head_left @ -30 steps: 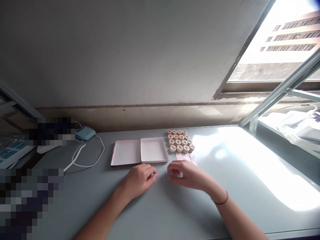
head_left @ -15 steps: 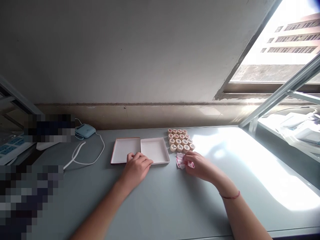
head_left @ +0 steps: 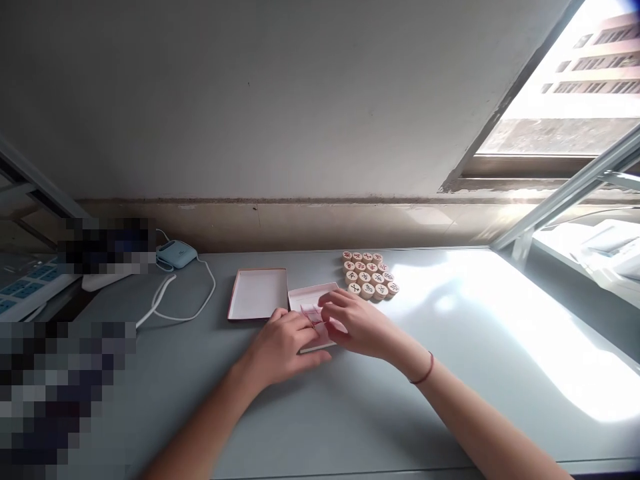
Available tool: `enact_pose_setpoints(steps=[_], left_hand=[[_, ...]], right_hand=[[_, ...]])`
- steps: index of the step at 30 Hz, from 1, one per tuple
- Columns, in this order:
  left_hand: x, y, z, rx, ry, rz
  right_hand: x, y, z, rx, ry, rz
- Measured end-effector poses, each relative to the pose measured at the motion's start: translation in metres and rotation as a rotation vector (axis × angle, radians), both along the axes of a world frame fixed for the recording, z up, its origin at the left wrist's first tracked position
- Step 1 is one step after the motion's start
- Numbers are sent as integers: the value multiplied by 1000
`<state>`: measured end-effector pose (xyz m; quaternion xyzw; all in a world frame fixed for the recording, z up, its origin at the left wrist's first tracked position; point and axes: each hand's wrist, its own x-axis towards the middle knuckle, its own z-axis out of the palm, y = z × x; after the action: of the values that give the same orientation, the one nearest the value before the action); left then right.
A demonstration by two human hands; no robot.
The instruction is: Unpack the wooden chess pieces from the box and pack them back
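Bench view, both hands over the right-hand tray [head_left: 306, 293], a shallow, pale-lined box half lying open side up on the grey bench [head_left: 400, 407].

Left hand [head_left: 287, 343]: palm down at the tray's near left corner. Fingers reach forward over its edge, lying close together; thumb extends to the right, well apart from them, by the near wall. No object seen in its grasp.

Right hand [head_left: 350, 320]: comes in over the tray's right side, fingers bent and tips directed down and left, thumb beneath them. Tips at the thin sheet [head_left: 311, 313], white with pinkish-red lines. Whether they pinch it: cannot tell, contact too small to read. Sheet located inside the tray, between the two hands, partly covered by fingers. A thin red cord [head_left: 430, 370] circles the right wrist.

Left-hand tray [head_left: 259, 295]: second box half, reddish rim, pale inside, open side up, just left of the first. The right-hand tray sits at a slight angle to it.

Round pieces [head_left: 367, 275]: light-coloured discs bearing characters, grouped in four rows of four, beyond the right hand and right of the trays.

Far left of bench: light blue device [head_left: 176, 254] with a white cable [head_left: 213, 293] looping toward the person; power strip [head_left: 30, 285] farther left. Bright sunlight patch on the bench's right side.
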<state>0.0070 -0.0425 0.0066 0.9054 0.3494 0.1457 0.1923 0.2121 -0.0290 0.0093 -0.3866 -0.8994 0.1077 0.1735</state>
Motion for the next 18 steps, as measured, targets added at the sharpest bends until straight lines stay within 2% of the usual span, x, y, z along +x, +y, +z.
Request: enact_pose_setpoints(steps=[3, 6, 8, 13, 18], left_hand=[[-9, 11, -2, 77, -87, 135], [-15, 26, -12, 187, -127, 326], [-15, 37, -19, 219, -114, 404], [-5, 58, -24, 210, 27, 470], [3, 63, -25, 184, 84, 473]], right_hand=[[-5, 7, -11, -65, -64, 39], [-3, 6, -15, -71, -43, 28], [-1, 6, -16, -56, -40, 18], [1, 8, -17, -27, -70, 12], [2, 7, -12, -57, -29, 51]])
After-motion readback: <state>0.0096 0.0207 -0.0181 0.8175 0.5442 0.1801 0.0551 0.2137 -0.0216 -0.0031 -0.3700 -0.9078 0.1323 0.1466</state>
